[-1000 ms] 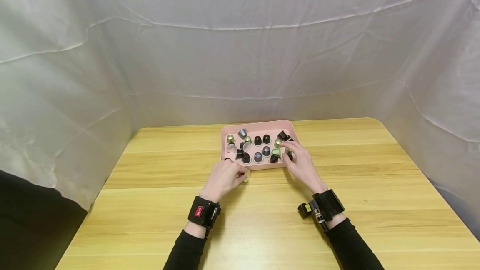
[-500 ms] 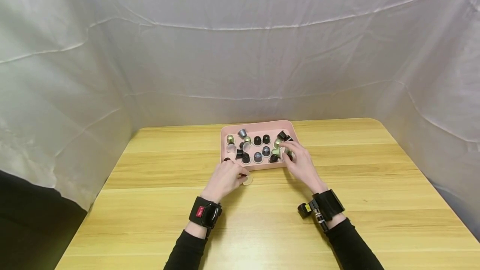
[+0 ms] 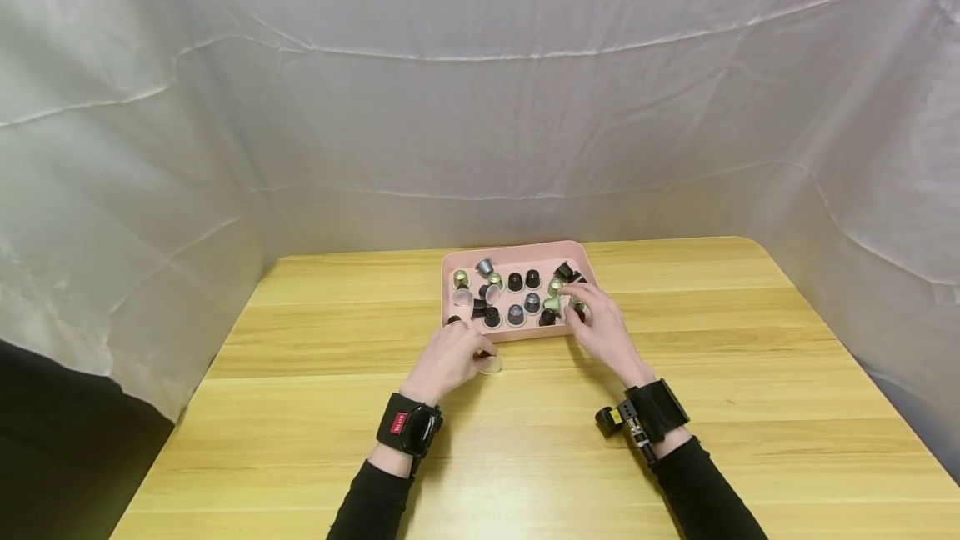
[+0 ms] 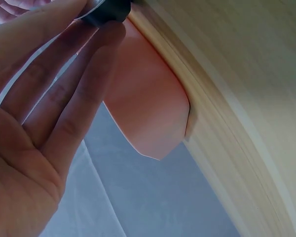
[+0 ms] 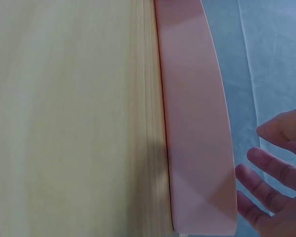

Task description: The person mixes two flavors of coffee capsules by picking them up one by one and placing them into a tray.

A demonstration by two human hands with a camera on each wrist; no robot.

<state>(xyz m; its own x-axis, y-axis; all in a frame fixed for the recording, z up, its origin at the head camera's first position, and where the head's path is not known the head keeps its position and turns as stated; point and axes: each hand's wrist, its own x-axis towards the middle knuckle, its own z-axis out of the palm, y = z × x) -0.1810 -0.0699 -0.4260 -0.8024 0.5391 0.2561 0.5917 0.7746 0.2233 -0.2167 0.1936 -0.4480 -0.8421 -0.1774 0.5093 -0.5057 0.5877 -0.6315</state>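
Observation:
My left hand pinches a dark coffee capsule between thumb and fingertips, just in front of the pink tray. Its pale lid points down toward the table in the head view. Over the tray's right end, my right hand reaches in with thumb and fingers spread apart and nothing between them. Near those fingertips are a light green capsule lying on its side and a black capsule. In the right wrist view the fingers show beyond the tray's pink wall.
Several black, blue-grey and green capsules fill the tray, some upright, some tipped over. A blue-grey one lies at the back. The tray stands near the far edge of a wooden table, with pale cloth hanging behind.
The capsule in my left hand has turned: its pale lid, facing right before, is tipped lower and some dark body shows. My right hand has stayed in place.

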